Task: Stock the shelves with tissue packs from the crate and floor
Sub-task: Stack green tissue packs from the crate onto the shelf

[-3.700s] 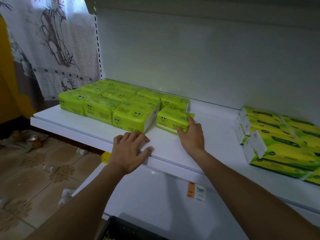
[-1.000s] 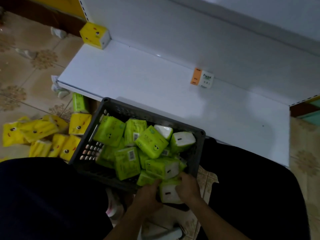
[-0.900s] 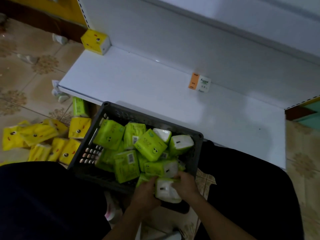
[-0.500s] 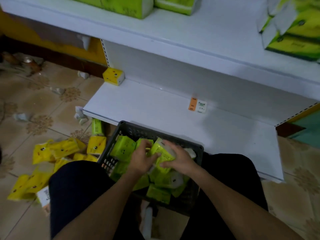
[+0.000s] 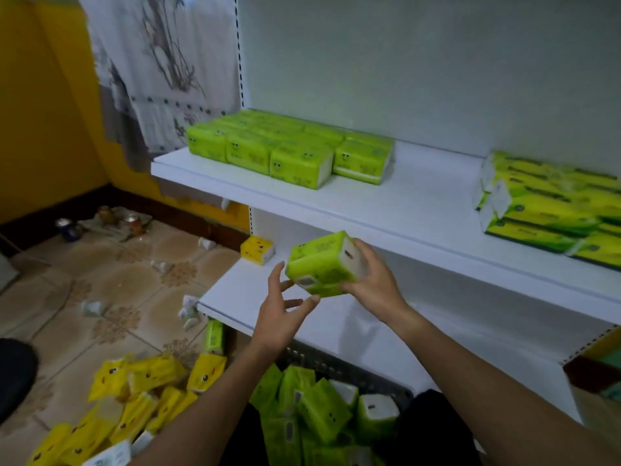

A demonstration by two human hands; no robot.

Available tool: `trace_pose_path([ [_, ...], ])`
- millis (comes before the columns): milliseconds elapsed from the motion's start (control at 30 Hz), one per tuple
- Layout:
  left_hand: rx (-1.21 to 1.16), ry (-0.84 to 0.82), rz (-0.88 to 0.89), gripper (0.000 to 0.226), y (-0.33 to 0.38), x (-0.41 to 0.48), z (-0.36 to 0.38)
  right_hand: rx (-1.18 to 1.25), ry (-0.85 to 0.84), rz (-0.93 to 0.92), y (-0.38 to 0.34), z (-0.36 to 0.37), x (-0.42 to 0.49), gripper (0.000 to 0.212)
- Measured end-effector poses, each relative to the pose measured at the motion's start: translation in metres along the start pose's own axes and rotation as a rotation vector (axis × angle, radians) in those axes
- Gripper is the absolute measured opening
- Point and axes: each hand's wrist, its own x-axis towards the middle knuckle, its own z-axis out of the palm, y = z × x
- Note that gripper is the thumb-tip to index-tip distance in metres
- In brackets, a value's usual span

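The right hand (image 5: 373, 280) grips a green tissue pack (image 5: 319, 264) by its right end, fingers curled round it; it may be two packs pressed together, I cannot tell. The left hand (image 5: 280, 317) is spread wide with loose fingers, its fingertips at the pack's near lower edge. The pack hangs in the air above the lower shelf (image 5: 242, 287), below the upper shelf (image 5: 420, 203).

The job looks barely half done. A block of green packs (image 5: 268, 149) fills the far left of the upper shelf and a stack of striped packs (image 5: 551, 203) sits at its right, with bare shelf between. The lower shelf shows one yellow pack (image 5: 257, 249). The crate (image 5: 339, 363) holds many green packs, and yellow packs (image 5: 141, 391) lie scattered on the floor to the left.

Half a second ago both hands were down in the crate closing on this pack; now it is lifted clear, and the left hand has let go.
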Motion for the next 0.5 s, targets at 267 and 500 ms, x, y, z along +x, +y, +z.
trace_pose_path([
  [267,0.007,0.055,0.241,0.069,0.066,0.047,-0.006,-0.583,0.255,-0.285,-0.044,-0.032,0.020,0.069],
  [500,0.044,0.028,0.394,0.064,0.094,0.076,-0.007,-0.727,0.442,-0.311,-0.064,-0.052,0.050,0.063],
])
